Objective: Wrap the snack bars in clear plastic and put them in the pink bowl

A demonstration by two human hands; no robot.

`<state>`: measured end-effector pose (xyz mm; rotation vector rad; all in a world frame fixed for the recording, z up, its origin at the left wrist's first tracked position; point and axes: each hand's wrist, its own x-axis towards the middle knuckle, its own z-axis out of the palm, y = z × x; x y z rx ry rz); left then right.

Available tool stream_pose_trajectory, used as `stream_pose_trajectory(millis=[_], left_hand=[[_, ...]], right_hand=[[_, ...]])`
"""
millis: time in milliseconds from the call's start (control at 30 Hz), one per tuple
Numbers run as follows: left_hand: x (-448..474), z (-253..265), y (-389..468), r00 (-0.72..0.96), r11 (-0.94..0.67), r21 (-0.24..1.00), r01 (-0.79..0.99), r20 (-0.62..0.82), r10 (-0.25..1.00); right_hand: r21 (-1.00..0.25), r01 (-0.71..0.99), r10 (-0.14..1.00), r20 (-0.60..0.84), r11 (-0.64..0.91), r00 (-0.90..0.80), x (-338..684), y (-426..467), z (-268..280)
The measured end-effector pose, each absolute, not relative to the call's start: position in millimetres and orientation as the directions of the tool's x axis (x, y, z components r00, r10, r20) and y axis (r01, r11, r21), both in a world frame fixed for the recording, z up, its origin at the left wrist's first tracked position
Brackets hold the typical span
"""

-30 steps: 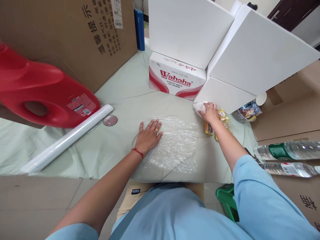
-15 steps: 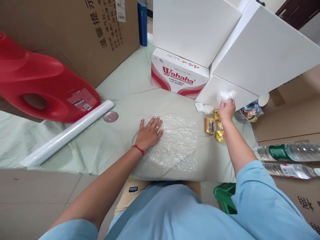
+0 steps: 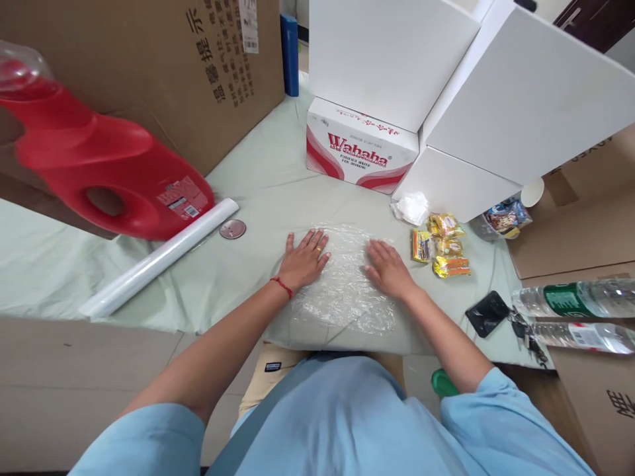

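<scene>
A crinkled sheet of clear plastic film point(image 3: 347, 291) lies flat on the pale green tablecloth point(image 3: 268, 192). My left hand point(image 3: 302, 260) rests palm down on the sheet's left edge, fingers spread. On its right side lies my right hand point(image 3: 389, 268), also palm down with fingers stretched out. Neither hand grips anything. To the right of my right hand are several small snack packets in yellow and gold wrappers point(image 3: 449, 248). A crumpled white plastic wad point(image 3: 413, 207) sits just behind them.
On the left stand a red jug point(image 3: 133, 158), a white film roll point(image 3: 163, 258) and a round disc point(image 3: 233, 229). A Wahaba-printed carton point(image 3: 357, 149) and white boxes point(image 3: 520, 92) are behind. At right lie a phone point(image 3: 487, 313), keys point(image 3: 526, 334) and bottles point(image 3: 595, 299).
My right hand has let go of the white plastic wad by the snack packets and moved left onto the clear sheet. My left hand stays on the sheet's left edge.
</scene>
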<state>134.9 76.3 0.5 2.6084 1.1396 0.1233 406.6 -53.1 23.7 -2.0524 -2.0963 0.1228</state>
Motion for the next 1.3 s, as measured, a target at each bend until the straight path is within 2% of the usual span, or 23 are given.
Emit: stream_pose_trajectory(millis=[100,200,267,333,400,467,600,700,800,900,967,1033,1300], left_hand=[[132,4,84,0.706,-0.656,0.316,0.686,-0.068,0.705],[127,14,89,0.694,-0.62,0.384,0.684,-0.082,0.715],[123,23,83,0.661,-0.604,0.397,0.691,-0.009,0.751],[116,31,68,0.634,-0.625,0.366,0.689,0.113,0.765],[106,32,48,0.648,-0.66,0.336,0.672,0.165,0.743],[92,26,27,0.68,-0.681,0.312,0.662,0.131,0.721],[63,3,3,0.704,-0.693,0.25,0.676,0.059,0.708],[50,-6,1,0.718,-0.709,0.224,0.668,0.057,0.694],[49,-6,3,0.72,-0.718,0.212,0.663,0.081,0.689],[51,-4,2,0.714,-0.716,0.206,0.667,0.095,0.693],[53,-3,1,0.709,-0.712,0.206,0.672,0.101,0.698],[53,-4,0,0.704,-0.708,0.208,0.674,0.108,0.702],[55,0,-2,0.68,-0.684,0.232,0.692,0.108,0.725]], right_hand=[[-0.225,0.969,0.994,0.008,-0.101,0.105,408,-83,2],[-0.299,0.918,0.944,0.118,-0.261,0.307,422,-107,0],[-0.356,0.901,0.921,0.202,-0.247,0.333,417,-123,6],[-0.38,0.912,0.94,0.231,-0.152,0.252,397,-142,11],[-0.38,0.924,0.974,0.198,-0.027,0.11,370,-163,13],[-0.371,0.928,0.991,0.133,0.047,0.003,349,-186,11],[-0.345,0.934,0.996,0.026,0.09,-0.086,348,-236,2],[-0.368,0.924,0.995,0.045,0.104,-0.094,379,-259,1],[-0.366,0.927,0.964,0.206,-0.083,0.167,424,-260,8],[-0.349,0.854,0.804,0.327,-0.386,0.497,468,-238,13],[-0.332,0.792,0.717,0.341,-0.513,0.608,491,-213,11],[-0.306,0.767,0.682,0.35,-0.564,0.642,506,-185,5],[-0.26,0.762,0.695,0.314,-0.593,0.647,542,-123,-3]])
